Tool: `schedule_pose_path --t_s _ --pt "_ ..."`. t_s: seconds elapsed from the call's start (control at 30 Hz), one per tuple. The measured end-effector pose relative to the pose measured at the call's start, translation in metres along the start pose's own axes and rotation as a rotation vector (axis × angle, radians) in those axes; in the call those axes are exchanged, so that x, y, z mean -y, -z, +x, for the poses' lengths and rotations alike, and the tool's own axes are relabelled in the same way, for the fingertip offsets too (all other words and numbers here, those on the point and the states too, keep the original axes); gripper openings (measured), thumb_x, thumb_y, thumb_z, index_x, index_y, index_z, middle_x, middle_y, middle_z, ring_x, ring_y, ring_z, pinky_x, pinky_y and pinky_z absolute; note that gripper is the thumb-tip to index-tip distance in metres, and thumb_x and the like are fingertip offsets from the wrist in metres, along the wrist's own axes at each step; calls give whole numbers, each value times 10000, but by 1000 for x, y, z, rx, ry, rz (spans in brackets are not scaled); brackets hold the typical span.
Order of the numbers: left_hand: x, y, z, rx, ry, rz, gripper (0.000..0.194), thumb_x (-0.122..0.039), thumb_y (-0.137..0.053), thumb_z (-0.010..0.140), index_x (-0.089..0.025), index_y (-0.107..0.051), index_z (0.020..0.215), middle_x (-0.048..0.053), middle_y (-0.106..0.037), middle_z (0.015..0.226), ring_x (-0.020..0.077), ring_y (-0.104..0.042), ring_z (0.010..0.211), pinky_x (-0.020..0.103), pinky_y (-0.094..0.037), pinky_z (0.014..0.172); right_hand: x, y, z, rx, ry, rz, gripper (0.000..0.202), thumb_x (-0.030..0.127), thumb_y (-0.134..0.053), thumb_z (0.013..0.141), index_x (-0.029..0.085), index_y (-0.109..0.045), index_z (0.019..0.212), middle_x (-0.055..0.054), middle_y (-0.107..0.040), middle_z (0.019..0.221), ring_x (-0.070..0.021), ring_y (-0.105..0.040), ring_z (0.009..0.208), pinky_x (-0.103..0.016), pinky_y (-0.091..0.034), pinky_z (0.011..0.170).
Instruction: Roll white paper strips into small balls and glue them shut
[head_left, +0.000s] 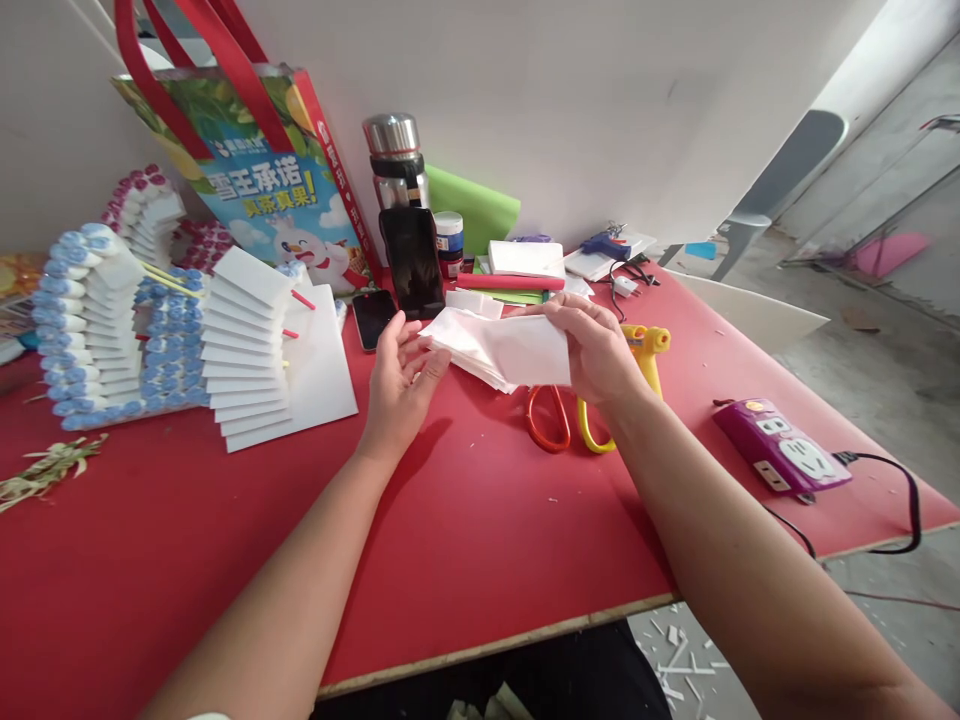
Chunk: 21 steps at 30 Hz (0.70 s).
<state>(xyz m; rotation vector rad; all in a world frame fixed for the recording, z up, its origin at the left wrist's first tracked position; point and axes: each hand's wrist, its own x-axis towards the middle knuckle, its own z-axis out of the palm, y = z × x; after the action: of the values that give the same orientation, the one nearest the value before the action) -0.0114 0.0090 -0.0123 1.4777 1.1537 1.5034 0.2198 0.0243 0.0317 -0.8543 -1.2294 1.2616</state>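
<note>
A thin white sheet of paper (529,350) is pinched at its right end by my right hand (600,345), held just above the table. My left hand (401,385) is at the sheet's left end, thumb and fingers apart; whether a fingertip touches the paper is hard to tell. Under the sheet lies a small stack of white paper (480,370). Close in front of my right hand are scissors with one red handle loop (549,447) and one yellow, their blades hidden. A yellow glue gun (646,345) lies partly behind my right wrist.
On the red table (465,560), fanned white card pieces (251,370) and blue-white folded shapes (71,330) stand left. Behind are a printed bag (262,190), a steel flask (394,150), a propped phone (412,262) and a flat phone (373,318). A purple power strip (780,450) sits right.
</note>
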Motion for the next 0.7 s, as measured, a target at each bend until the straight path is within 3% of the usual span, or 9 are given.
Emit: schedule_pose_path --t_s 0.17,0.27,0.43,0.57,0.7 --pt "-10 -6 -2 219 299 -367 665 -455 -679 904 -160 -433 1447 136 -663 1194 229 -685 1022 365 -562 868 1 1 0 44 -134 190 242 354 -763 767 207 -579 708 6 -606 670 -115 -526 558 -241 -442 532" --pt "-13 -7 -3 205 305 -408 582 -408 -714 889 -154 -519 1375 97 -684 1093 199 -664 1019 343 -538 914 2 1 1 70 -161 231 231 329 -767 736 204 -577 694 -14 -635 699 -143 -566 591 -273 -484 571" --pt "-13 -6 -2 199 373 -527 460 -383 -752 858 -185 -612 1249 93 -655 1191 197 -656 1055 372 -535 969 1 6 4 33 -129 307 230 302 -779 704 201 -572 699 16 -574 632 -120 -514 532 -261 -453 538" --pt "-13 -5 -3 306 436 -554 331 -361 -731 874 -175 -676 1142 57 -684 1030 135 -662 835 281 -574 793 1 7 4 39 -116 299 225 296 -789 693 196 -589 671 26 -547 594 -101 -481 505 -244 -415 503" --pt "-11 -2 -3 250 380 -426 331 -293 -794 805 -162 -707 1096 21 -697 893 85 -606 601 218 -513 572 1 6 4 30 -224 95 326 420 -794 744 174 -624 616 -13 -589 576 -112 -504 483 -255 -392 456"
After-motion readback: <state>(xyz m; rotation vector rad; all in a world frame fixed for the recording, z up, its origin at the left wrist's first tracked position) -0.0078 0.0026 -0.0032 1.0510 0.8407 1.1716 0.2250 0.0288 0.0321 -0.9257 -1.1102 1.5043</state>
